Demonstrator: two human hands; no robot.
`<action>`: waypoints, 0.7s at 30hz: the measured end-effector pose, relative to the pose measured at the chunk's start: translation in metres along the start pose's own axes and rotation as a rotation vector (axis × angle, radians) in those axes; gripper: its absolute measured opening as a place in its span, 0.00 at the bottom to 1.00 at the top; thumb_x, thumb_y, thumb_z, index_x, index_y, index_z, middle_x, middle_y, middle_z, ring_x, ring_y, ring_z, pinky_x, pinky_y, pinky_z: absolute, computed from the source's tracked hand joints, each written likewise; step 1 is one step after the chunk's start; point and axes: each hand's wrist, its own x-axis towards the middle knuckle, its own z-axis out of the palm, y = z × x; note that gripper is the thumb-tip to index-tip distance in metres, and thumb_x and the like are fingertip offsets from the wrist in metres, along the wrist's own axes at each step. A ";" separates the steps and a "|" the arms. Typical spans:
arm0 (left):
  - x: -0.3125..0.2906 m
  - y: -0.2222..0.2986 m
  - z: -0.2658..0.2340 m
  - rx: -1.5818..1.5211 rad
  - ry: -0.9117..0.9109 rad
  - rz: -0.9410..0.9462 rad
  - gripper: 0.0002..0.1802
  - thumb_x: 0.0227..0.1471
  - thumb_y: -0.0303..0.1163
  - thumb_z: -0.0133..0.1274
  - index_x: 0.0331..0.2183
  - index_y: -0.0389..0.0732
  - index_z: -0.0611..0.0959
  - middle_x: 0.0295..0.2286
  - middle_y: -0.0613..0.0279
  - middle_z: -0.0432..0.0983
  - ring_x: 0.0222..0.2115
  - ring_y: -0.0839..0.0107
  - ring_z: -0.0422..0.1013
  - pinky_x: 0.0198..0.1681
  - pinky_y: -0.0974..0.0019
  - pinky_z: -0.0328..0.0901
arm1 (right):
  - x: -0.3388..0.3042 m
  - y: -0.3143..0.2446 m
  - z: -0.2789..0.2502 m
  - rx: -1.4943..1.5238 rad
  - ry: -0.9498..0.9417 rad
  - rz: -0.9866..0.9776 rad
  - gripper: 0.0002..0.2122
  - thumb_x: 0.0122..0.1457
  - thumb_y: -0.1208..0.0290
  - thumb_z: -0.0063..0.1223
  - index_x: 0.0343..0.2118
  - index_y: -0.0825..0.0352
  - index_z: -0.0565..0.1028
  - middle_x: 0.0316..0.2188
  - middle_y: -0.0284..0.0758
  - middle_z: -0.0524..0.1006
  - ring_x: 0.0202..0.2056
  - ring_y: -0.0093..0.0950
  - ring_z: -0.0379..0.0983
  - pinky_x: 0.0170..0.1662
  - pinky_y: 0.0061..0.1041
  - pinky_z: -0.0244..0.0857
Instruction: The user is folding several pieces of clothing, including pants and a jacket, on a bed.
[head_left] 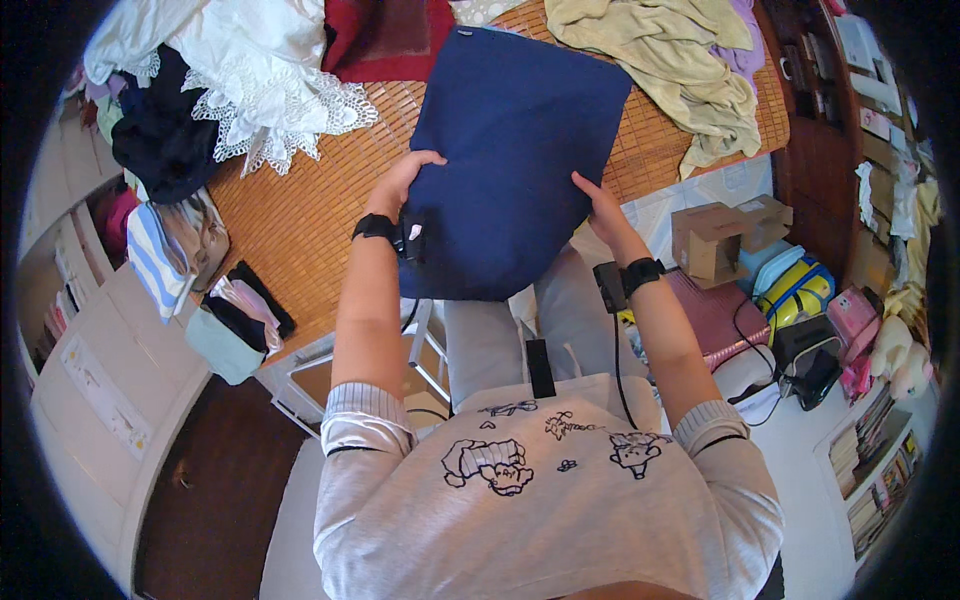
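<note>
A navy blue piece of cloth (pixel 515 150) lies spread in front of me, roughly square, with a small pale tag at its far left corner. Its far part rests on the woven bamboo mat (pixel 290 240), while the near edge hangs over my lap. My left hand (pixel 403 182) grips its left side, thumb on top and the other fingers hidden. On the right side, my right hand (pixel 602 210) holds the opposite edge in the same way. Both wrists wear black straps with small devices; the left device overlaps the cloth.
White lace-trimmed fabric (pixel 270 75) and a dark garment (pixel 165 130) lie at far left, beside a red cloth (pixel 390 40). A crumpled yellowish cloth (pixel 670 65) covers the far right. Small folded clothes (pixel 240 320) sit at the left edge. Cardboard boxes (pixel 715 240) stand right.
</note>
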 end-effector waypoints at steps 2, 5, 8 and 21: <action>-0.009 0.001 0.000 -0.040 -0.052 -0.008 0.21 0.32 0.32 0.55 0.34 0.34 0.75 0.29 0.55 0.74 0.28 0.63 0.70 0.37 0.63 0.65 | -0.004 -0.003 0.001 0.023 -0.044 -0.040 0.25 0.47 0.64 0.57 0.48 0.68 0.64 0.45 0.34 0.68 0.46 0.30 0.62 0.51 0.27 0.53; -0.028 0.006 -0.003 -0.079 -0.145 0.008 0.24 0.30 0.30 0.56 0.36 0.33 0.75 0.30 0.55 0.74 0.30 0.62 0.70 0.39 0.64 0.64 | -0.024 -0.024 0.018 0.039 0.009 -0.059 0.24 0.50 0.62 0.53 0.48 0.68 0.63 0.46 0.34 0.67 0.46 0.28 0.63 0.50 0.27 0.56; -0.039 0.025 0.001 -0.044 -0.285 0.108 0.29 0.28 0.27 0.57 0.40 0.32 0.72 0.34 0.54 0.73 0.34 0.61 0.70 0.43 0.63 0.63 | -0.032 -0.049 0.016 0.134 -0.042 -0.082 0.22 0.49 0.63 0.54 0.46 0.67 0.66 0.44 0.35 0.69 0.44 0.31 0.65 0.47 0.29 0.59; -0.208 0.117 0.033 0.302 -0.146 1.184 0.30 0.31 0.29 0.64 0.40 0.33 0.72 0.37 0.62 0.71 0.38 0.70 0.66 0.44 0.69 0.60 | -0.113 -0.173 0.078 -0.093 -0.161 -0.846 0.23 0.53 0.66 0.49 0.50 0.72 0.59 0.46 0.40 0.66 0.45 0.32 0.65 0.48 0.29 0.60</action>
